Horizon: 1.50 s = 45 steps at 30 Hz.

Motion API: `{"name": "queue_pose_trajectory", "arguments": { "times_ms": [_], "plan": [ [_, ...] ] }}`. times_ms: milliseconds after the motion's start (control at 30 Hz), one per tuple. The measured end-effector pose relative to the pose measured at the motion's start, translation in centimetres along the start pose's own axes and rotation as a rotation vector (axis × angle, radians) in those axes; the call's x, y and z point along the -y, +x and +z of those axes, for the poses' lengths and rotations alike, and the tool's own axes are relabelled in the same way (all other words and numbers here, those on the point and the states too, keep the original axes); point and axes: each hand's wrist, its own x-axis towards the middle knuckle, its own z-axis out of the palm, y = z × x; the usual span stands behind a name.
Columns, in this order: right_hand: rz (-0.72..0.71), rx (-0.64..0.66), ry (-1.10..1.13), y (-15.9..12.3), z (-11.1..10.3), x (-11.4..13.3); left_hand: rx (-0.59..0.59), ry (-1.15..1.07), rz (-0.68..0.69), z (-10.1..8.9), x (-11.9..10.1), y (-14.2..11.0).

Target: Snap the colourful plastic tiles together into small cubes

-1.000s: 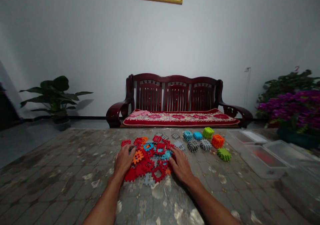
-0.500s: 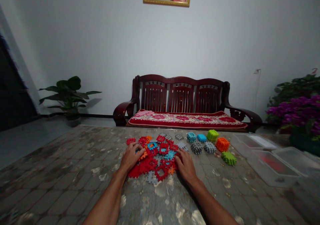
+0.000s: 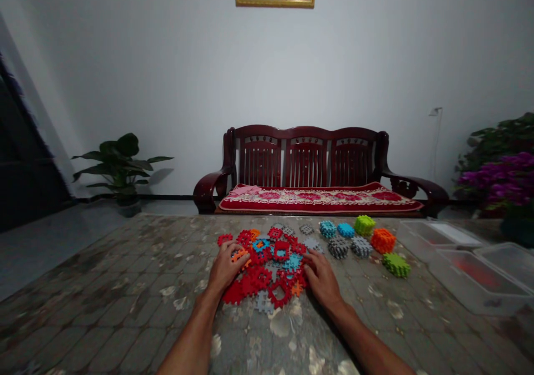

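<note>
A loose pile of flat toothed interlocking plastic pieces, mostly red (image 3: pixel 262 277) with some blue, grey and orange, lies on the table between my hands. At the pile's left side, my left hand (image 3: pixel 225 265) has its thumb and fingers closed around an orange toothed piece (image 3: pixel 240 256). Its fingertips are partly hidden. My right hand (image 3: pixel 322 277) rests along the right edge of the pile, fingers stretched out and touching the red pieces. A light blue piece (image 3: pixel 293 262) lies just left of its fingertips.
Right of the pile stand stacks of toothed pieces: dark grey (image 3: pixel 337 247), teal (image 3: pixel 327 229), orange (image 3: pixel 383 241) and green (image 3: pixel 396 264). Clear plastic boxes (image 3: pixel 471 300) sit at the table's right. A wooden bench (image 3: pixel 306 161) stands behind the patterned table (image 3: pixel 137 308).
The view has shifted slightly, so the scene sits further right. My left fingers have closed in around the orange piece; my right hand stays by the pile's right edge.
</note>
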Motion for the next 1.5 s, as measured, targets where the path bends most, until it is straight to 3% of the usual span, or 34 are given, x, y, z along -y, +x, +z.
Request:
{"name": "queue_pose_trajectory", "arguments": {
  "times_ms": [133,267,567,700,833,1167,1500],
  "plan": [
    [-0.042,-0.030,0.010,0.4,-0.2,0.6,-0.034,-0.087,-0.033,-0.2,-0.5,0.1],
    [-0.139,0.082,-0.016,2.1,0.5,2.9,-0.033,-0.098,-0.091,-0.4,-1.4,0.0],
    [-0.159,0.426,-0.247,9.9,7.7,9.7,-0.124,-0.091,-0.179,-0.5,-1.5,-0.2],
    [-0.177,0.532,-0.324,12.0,10.5,10.7,-0.191,0.020,-0.250,-0.5,-0.2,0.0],
    [-0.146,0.554,-0.351,12.9,11.6,10.9,-0.141,0.056,-0.266,-0.3,1.0,0.2],
    [-0.151,0.495,-0.287,11.6,9.9,10.7,-0.107,0.051,-0.236,-0.3,1.3,0.2],
    [-0.049,0.291,0.116,10.7,4.4,5.9,-0.239,-0.128,-0.198,-0.3,-1.5,-0.1]
  ]
}}
